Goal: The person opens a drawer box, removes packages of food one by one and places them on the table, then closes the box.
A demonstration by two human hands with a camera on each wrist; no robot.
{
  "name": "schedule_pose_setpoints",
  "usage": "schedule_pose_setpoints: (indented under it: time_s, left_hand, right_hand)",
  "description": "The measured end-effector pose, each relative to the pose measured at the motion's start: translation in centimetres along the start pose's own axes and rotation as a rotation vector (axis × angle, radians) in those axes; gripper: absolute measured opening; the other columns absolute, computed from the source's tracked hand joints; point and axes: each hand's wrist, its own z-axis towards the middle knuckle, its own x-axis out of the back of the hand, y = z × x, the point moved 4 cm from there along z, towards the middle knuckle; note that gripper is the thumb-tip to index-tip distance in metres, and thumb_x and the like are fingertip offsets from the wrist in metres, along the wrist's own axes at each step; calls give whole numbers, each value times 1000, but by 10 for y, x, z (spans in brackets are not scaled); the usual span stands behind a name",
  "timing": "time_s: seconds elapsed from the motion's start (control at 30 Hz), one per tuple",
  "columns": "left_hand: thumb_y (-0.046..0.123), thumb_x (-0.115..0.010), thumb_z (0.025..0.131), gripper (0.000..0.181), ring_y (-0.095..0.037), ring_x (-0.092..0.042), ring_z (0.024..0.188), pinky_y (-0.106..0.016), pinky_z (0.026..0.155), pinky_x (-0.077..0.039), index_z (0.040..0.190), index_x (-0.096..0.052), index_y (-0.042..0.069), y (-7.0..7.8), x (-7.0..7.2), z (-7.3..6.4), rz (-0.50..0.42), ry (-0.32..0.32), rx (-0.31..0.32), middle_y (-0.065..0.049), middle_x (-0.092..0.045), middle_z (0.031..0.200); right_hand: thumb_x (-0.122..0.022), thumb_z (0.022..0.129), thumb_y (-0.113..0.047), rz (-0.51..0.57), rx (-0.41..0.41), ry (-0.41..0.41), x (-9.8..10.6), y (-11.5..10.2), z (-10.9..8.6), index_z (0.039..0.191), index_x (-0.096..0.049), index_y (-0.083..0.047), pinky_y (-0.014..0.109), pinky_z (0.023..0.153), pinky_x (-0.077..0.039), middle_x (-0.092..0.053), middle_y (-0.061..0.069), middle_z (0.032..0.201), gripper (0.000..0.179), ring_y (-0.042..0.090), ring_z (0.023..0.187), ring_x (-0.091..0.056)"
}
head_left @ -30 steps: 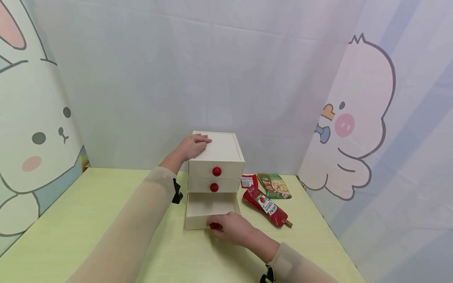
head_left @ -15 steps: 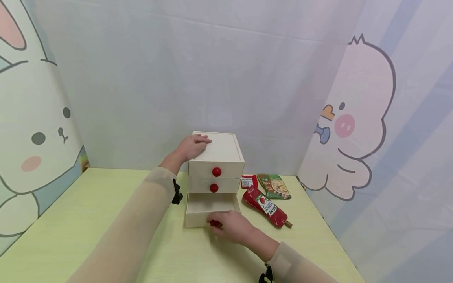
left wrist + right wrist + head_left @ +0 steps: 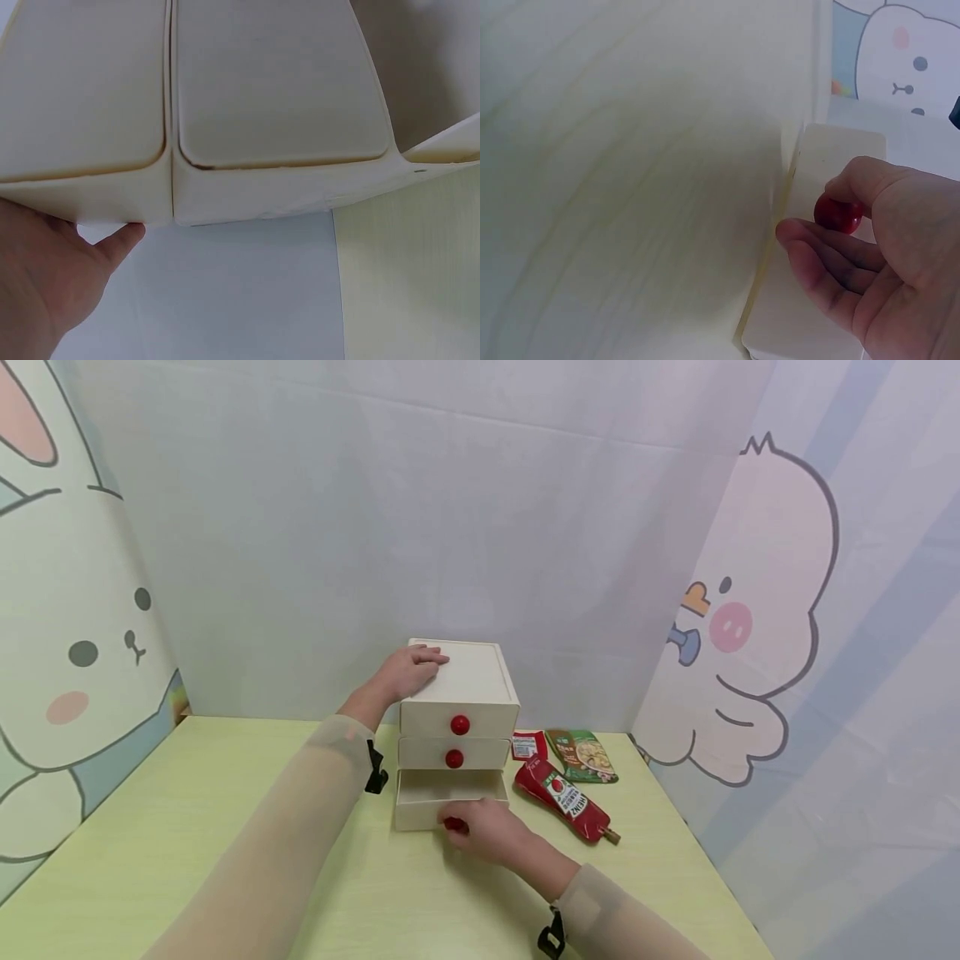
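Note:
A white three-drawer cabinet [image 3: 472,681] stands on the table, its bottom drawer [image 3: 416,816] pulled part way out and the upper two closed. On the left side of the cabinet's top rests my left hand [image 3: 405,672], fingers extended across it; the left wrist view shows the thumb against the cabinet's side. My right hand [image 3: 487,831] pinches the red round knob [image 3: 838,214] of the bottom drawer between thumb and curled fingers. The part of the drawer that shows has nothing in it.
Right of the cabinet lies a red Heinz ketchup pouch [image 3: 566,799] with a spout. Behind it are a green food packet [image 3: 583,754] and a small red packet [image 3: 528,744]. A pale curtain [image 3: 480,527] hangs behind the yellow-green table [image 3: 225,810].
The bottom drawer has slid some way inward, and my right hand has moved with its knob toward the cabinet. My left hand has stayed in place on top.

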Motion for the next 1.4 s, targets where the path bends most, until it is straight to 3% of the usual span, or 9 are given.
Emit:
schedule_pose_setpoints:
  time_s: [0.37,1.4]
  left_hand:
    - [26,-44,110,50,-33,-24,171,-58,138,-21,153,-67,14,0,-1,0,-16,10,-13,-8,-48,173]
    - [26,-44,110,50,-34,-25,170,-57,138,-23,152,-68,14,-1,0,1,-3,12,-12,-7,-47,174]
  right_hand:
    - [-78,99,-15,-29,-34,-11,-1,3,12,109,-79,-21,18,63,-42,-62,-11,83,11,1,69,-49]
    - [-78,101,-17,-2,-127,-22,3,14,42,120,-81,-20,20,66,-47,-68,-8,92,19,6,73,-54]
